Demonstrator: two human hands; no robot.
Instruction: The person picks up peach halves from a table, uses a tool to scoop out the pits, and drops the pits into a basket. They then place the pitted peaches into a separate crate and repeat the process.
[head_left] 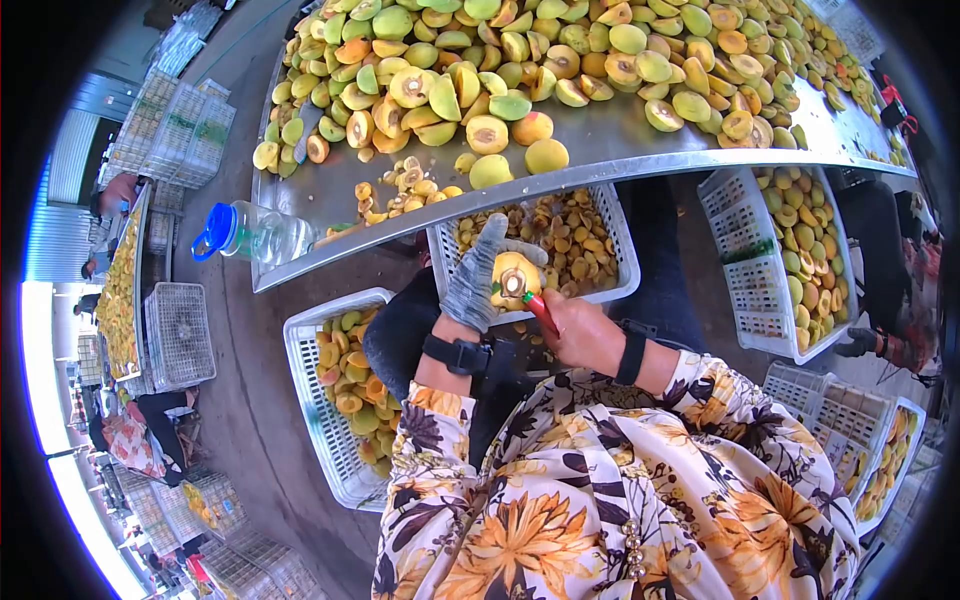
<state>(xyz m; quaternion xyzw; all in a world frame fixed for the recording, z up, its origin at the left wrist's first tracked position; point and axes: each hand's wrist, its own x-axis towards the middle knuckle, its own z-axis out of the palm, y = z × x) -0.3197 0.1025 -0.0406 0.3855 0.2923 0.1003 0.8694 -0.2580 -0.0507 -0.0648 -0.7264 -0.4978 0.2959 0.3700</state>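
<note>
My left hand (474, 278), in a grey glove, holds a halved yellow fruit (508, 283) with its cut face and brown centre turned up. In my bare right hand (582, 332) is a small knife (542, 314) with a red handle, its green-tipped end at the fruit's cut face. Both hands are over a white crate (625, 262) of fruit pieces, just below the metal table's edge. Many halved fruits (487, 134) are heaped on the metal table (590, 150) beyond.
A bottle with a blue cap (270, 235) lies at the table's left corner. White crates of fruit stand at left (300, 350) and right (730, 260). Other people sit at far left (150, 435) and at the right edge (915, 270). Stacked crates (185, 130) stand at upper left.
</note>
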